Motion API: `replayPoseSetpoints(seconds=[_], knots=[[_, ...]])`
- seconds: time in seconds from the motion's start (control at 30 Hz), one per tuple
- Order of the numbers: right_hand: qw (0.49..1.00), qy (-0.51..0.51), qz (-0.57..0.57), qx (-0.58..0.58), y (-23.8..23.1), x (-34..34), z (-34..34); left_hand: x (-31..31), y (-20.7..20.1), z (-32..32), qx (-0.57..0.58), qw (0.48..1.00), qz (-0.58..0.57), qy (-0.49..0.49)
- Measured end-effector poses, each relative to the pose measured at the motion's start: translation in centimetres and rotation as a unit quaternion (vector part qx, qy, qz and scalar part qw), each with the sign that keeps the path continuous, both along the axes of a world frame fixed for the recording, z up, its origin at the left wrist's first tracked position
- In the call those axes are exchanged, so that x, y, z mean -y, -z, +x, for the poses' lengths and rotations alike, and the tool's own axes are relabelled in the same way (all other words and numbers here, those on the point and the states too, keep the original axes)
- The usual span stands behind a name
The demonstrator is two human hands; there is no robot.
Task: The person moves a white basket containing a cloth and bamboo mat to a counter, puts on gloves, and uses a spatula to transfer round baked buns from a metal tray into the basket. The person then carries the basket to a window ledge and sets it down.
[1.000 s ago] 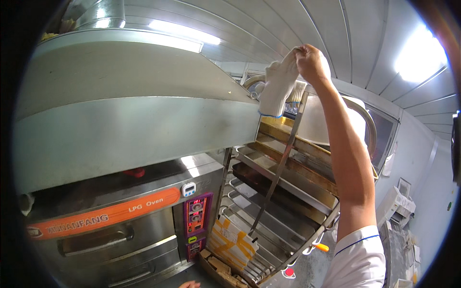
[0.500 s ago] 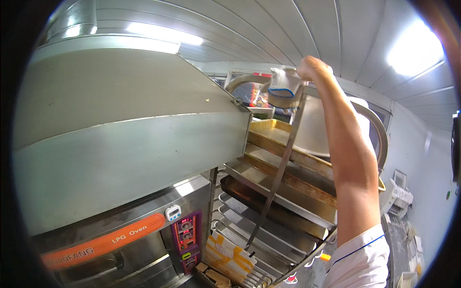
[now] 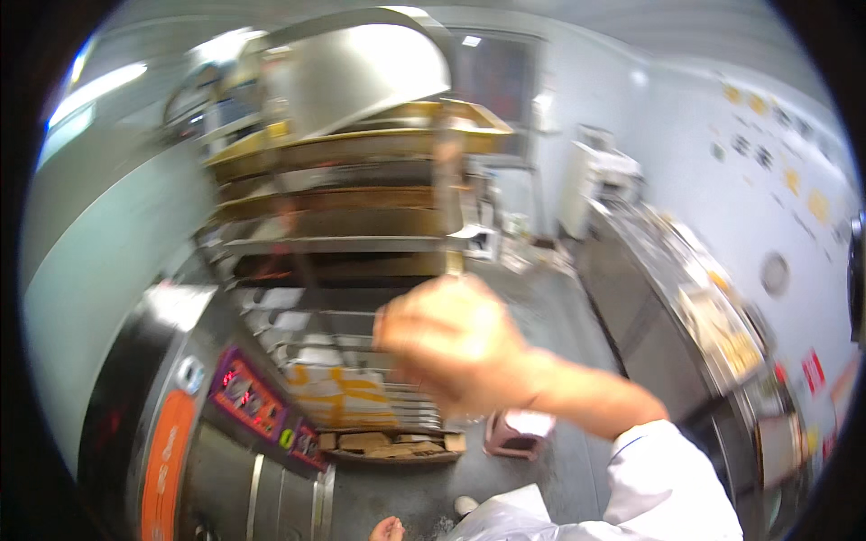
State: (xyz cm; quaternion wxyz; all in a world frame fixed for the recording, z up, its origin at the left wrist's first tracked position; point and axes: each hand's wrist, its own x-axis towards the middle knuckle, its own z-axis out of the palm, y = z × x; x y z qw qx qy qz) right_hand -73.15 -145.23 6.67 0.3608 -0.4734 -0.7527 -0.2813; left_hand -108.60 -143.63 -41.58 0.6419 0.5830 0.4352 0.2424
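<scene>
My right hand, blurred by motion, reaches in front of a tall metal tray rack. Its fingers are curled. It lines up with the rack's right-hand post, but I cannot tell whether it grips the post or something else. Several baking trays sit in the upper levels of the rack. A large silver metal bowl rests tilted on top. Part of my left hand shows at the lower edge; its fingers are too cut off to read.
An oven with an orange strip and a lit control panel stands left. Below the rack lies an open cardboard box, beside a small stool. A steel counter with trays runs along the right wall.
My view has swung right and down. My right hand has come down from the rack's top, beside a white cloth item with blue trim, to lower in front of the rack.
</scene>
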Motion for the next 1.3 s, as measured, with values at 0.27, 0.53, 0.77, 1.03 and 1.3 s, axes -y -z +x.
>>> replayPoseSetpoints(seconds=[0.27,0.53,0.77,1.03,1.3], knots=[[0.79,0.303,-0.358,-0.396,26.9,32.9,5.9,5.0,-2.7,13.1,-0.115,0.966,0.068,0.223],[0.551,0.504,-0.208,-0.632,32.9,65.1,13.2,21.2,-3.2,43.5,-0.131,0.91,0.048,0.39],[0.508,0.547,-0.107,-0.657,31.9,78.7,23.3,42.5,-7.3,60.6,-0.032,0.857,-0.006,0.514],[0.474,0.576,0.039,-0.665,34.8,84.1,37.0,53.7,-6.6,81.2,-0.068,0.821,-0.086,0.56],[0.46,0.592,0.179,-0.637,33.3,96.2,54.1,66.9,-6.8,97.2,-0.07,0.785,-0.196,0.584]])
